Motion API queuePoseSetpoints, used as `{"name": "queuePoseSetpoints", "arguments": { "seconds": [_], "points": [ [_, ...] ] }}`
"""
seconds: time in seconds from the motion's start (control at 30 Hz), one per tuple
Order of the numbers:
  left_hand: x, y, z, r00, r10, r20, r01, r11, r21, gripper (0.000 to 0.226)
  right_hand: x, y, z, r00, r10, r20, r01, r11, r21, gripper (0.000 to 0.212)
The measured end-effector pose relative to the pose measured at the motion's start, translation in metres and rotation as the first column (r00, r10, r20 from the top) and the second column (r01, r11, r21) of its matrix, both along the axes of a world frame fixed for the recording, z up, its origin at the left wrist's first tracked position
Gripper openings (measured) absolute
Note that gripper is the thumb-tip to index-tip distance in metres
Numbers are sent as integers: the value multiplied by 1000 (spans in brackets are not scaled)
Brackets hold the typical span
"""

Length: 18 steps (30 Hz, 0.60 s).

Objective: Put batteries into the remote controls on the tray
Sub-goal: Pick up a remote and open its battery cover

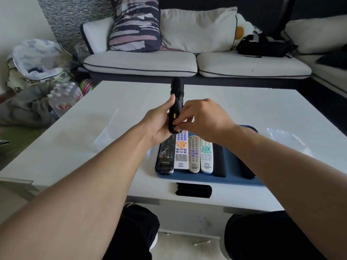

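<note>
Mid-frame, your left hand (159,122) grips a black remote (175,104) held up above the tray (232,180). Right hand (202,117) fingertips pinch at its open back, by a yellow bit, maybe a battery. Five more remotes (187,152) lie side by side on the tray; black cover (193,190) sits on table (93,128) below it.

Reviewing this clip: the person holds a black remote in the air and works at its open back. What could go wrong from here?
1. The left hand holds the long black remote above the white table while the right hand pinches at its compartment; a battery could slip out and roll away.
2. The loose black battery cover lies near the table's front edge, where an arm might knock it off.
</note>
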<state>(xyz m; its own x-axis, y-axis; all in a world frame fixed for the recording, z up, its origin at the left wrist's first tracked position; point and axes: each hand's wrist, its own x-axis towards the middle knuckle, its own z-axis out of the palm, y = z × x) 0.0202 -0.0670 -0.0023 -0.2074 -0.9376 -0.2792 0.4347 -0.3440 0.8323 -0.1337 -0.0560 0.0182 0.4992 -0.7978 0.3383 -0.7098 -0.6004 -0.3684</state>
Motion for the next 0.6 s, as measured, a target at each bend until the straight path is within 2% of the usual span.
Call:
{"name": "queuePoseSetpoints", "arguments": {
  "seconds": [0.23,0.4,0.6],
  "points": [
    [3,0,-5,1000,-2,24,2,1000,28,48,-1,4,1,991,8,-130,-21,995,-100,17],
    [0,2,-2,997,24,-78,-22,1000,20,49,0,-3,-8,997,7,77,-1,997,-81,21],
    [-3,-2,-3,988,96,-121,-98,995,-10,46,6,-3,-13,987,-26,160,49,988,-144,21]
  ]
}}
